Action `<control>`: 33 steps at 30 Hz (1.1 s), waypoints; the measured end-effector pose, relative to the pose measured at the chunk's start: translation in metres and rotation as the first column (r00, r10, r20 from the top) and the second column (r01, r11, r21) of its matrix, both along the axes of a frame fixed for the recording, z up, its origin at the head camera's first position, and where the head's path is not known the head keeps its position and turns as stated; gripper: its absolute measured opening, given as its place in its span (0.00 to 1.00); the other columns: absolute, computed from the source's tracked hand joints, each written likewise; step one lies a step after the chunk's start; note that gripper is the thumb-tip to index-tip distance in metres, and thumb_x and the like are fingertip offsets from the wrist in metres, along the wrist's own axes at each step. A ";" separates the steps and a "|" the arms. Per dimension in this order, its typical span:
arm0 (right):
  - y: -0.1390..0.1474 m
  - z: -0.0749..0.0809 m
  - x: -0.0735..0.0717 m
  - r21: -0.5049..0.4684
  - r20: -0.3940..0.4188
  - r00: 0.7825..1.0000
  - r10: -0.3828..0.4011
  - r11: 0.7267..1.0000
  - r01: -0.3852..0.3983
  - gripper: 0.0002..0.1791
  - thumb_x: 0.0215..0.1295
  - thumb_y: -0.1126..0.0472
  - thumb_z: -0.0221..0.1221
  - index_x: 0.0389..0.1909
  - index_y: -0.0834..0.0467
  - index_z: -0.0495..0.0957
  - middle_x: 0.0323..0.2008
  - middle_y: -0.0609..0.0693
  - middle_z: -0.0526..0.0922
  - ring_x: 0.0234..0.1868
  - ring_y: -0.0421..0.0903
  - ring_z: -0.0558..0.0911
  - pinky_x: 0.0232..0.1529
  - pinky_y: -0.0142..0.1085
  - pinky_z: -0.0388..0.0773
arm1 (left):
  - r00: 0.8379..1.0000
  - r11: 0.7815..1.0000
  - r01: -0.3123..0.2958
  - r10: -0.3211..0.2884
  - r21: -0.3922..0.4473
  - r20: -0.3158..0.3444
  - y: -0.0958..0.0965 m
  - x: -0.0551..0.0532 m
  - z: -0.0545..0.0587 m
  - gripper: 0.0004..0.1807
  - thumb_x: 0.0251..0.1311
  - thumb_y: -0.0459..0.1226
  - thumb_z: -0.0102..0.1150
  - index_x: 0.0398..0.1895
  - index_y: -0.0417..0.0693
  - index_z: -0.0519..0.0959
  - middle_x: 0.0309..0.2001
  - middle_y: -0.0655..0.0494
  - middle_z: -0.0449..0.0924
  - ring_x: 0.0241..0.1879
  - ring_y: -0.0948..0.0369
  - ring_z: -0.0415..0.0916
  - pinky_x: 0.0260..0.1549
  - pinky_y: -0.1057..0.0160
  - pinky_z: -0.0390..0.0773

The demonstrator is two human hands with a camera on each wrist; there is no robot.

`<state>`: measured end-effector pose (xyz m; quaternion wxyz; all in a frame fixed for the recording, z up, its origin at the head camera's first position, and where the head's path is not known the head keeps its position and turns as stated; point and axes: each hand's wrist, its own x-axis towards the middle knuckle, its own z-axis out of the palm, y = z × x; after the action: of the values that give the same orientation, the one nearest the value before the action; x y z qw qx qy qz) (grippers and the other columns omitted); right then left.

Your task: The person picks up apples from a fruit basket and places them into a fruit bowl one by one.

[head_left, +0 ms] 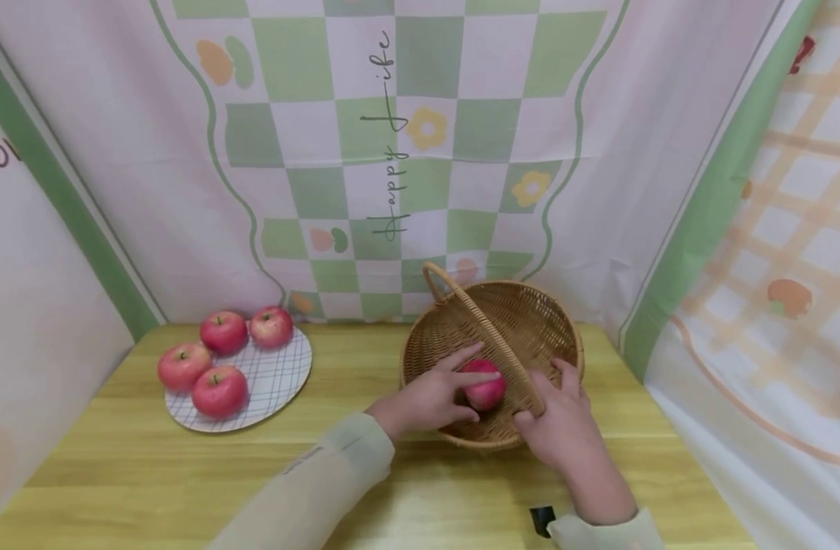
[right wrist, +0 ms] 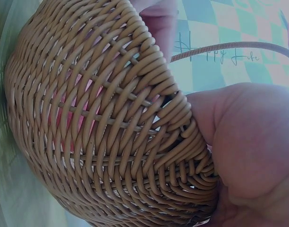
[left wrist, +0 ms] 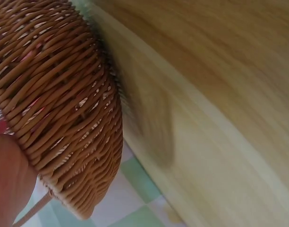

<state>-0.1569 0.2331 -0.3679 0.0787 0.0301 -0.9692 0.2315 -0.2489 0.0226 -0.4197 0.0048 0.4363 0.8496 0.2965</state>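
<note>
A woven wicker basket (head_left: 420, 344) with an arched handle (head_left: 484, 325) stands on the table, tilted toward the person. Inside it my left hand (head_left: 429, 396) holds a red apple (head_left: 490, 393), its fingers spread over the top and the thumb at the near side. My right hand (head_left: 564, 424) grips the basket's near right rim at the foot of the handle. Through the weave, the right wrist view shows the red of the apple (right wrist: 76, 109) beside the gripping right hand (right wrist: 253, 137). In the left wrist view only part of the left hand (left wrist: 12, 175) appears at the rim.
At the left a round checked plate (head_left: 275, 382) carries several red apples (head_left: 220, 392). A small black object (head_left: 543, 521) lies by the right sleeve. Printed cloth (head_left: 364, 153) hangs behind the wooden table (head_left: 351, 351) and along both sides.
</note>
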 end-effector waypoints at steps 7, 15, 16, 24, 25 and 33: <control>0.000 0.001 0.000 -0.006 -0.004 1.000 0.002 1.000 -0.002 0.30 0.54 0.61 0.64 0.61 0.55 0.74 0.71 0.72 0.48 0.55 0.84 0.63 0.47 0.73 0.68 | 0.991 0.986 0.043 -0.062 -0.159 -0.119 0.010 -0.004 -0.001 0.30 0.63 0.43 0.68 0.69 0.61 0.73 0.76 0.55 0.54 0.73 0.54 0.51 0.70 0.60 0.53; -0.001 0.002 0.001 -0.008 -0.015 1.000 0.003 1.000 -0.003 0.29 0.55 0.61 0.64 0.61 0.55 0.73 0.70 0.72 0.49 0.56 0.84 0.63 0.49 0.73 0.67 | 0.986 0.955 -0.111 0.072 -0.275 -0.148 0.015 -0.002 -0.001 0.30 0.61 0.44 0.69 0.68 0.69 0.74 0.75 0.53 0.56 0.65 0.46 0.63 0.60 0.57 0.70; -0.001 0.002 0.001 -0.010 -0.010 1.000 0.003 1.000 -0.003 0.30 0.55 0.61 0.64 0.62 0.55 0.73 0.70 0.72 0.48 0.56 0.84 0.63 0.49 0.73 0.67 | 0.984 0.950 -0.131 0.090 -0.283 -0.151 0.015 -0.002 -0.001 0.31 0.61 0.44 0.69 0.68 0.71 0.73 0.74 0.52 0.56 0.63 0.46 0.64 0.58 0.58 0.72; -0.002 0.003 0.002 -0.025 0.013 1.000 -0.001 1.000 0.001 0.33 0.57 0.61 0.64 0.66 0.55 0.70 0.72 0.71 0.47 0.59 0.83 0.61 0.51 0.73 0.66 | 0.973 0.939 -0.229 0.214 -0.257 -0.085 0.018 -0.005 -0.002 0.33 0.62 0.43 0.68 0.70 0.71 0.70 0.57 0.46 0.60 0.48 0.55 0.70 0.42 0.64 0.77; -0.002 0.003 0.002 -0.025 0.012 1.000 0.000 1.000 0.000 0.34 0.57 0.61 0.64 0.67 0.55 0.70 0.72 0.71 0.46 0.59 0.82 0.61 0.51 0.74 0.65 | 0.970 0.938 -0.240 0.225 -0.249 -0.089 0.019 -0.006 -0.002 0.32 0.63 0.44 0.67 0.71 0.69 0.70 0.54 0.46 0.60 0.46 0.56 0.70 0.41 0.65 0.77; -0.002 0.001 0.001 -0.012 -0.005 1.000 0.009 1.000 -0.009 0.35 0.56 0.61 0.64 0.68 0.55 0.70 0.71 0.72 0.47 0.58 0.83 0.62 0.50 0.74 0.66 | 0.958 0.929 -0.279 0.255 -0.242 -0.129 0.022 -0.006 -0.008 0.31 0.65 0.48 0.64 0.71 0.66 0.69 0.57 0.52 0.63 0.51 0.55 0.70 0.47 0.62 0.77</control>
<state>-0.1559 0.2315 -0.3666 0.0804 0.0344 -0.9674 0.2376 -0.2550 0.0448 -0.4273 -0.0195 0.3259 0.9315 0.1605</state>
